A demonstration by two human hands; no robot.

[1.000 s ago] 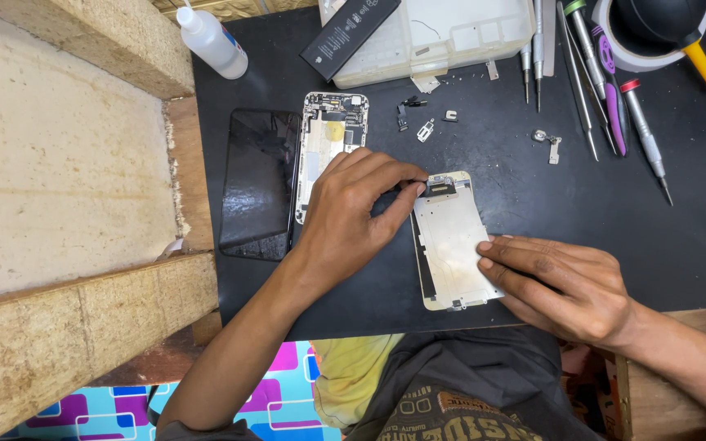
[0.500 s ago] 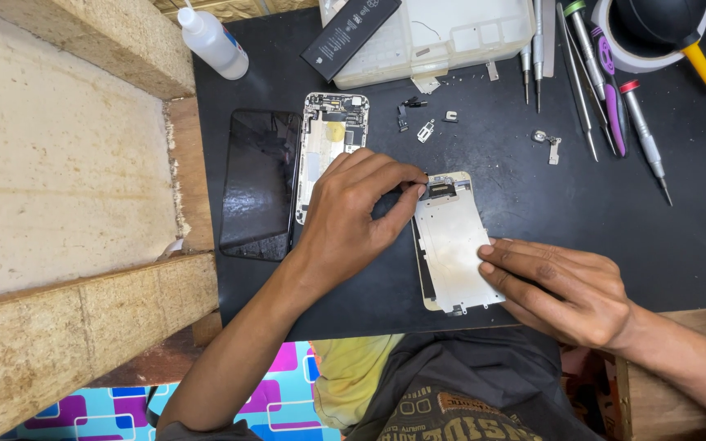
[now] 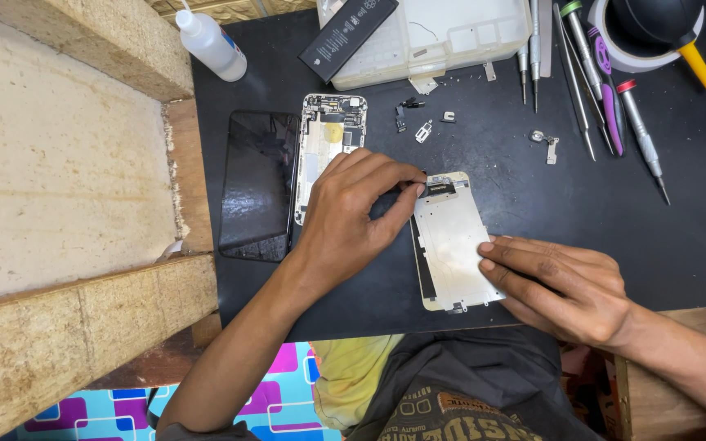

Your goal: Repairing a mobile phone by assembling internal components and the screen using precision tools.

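Lying lengthwise away from the person — screen panel — top end farthest.

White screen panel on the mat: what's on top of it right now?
The right hand lies flat on the screen panel's right edge. The left hand's fingertips pinch at a small dark part on its top edge. What they grip there is hidden.

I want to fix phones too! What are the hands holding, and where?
The left hand pinches a small part at the top edge of the white phone screen panel. The right hand presses flat on its lower right side.
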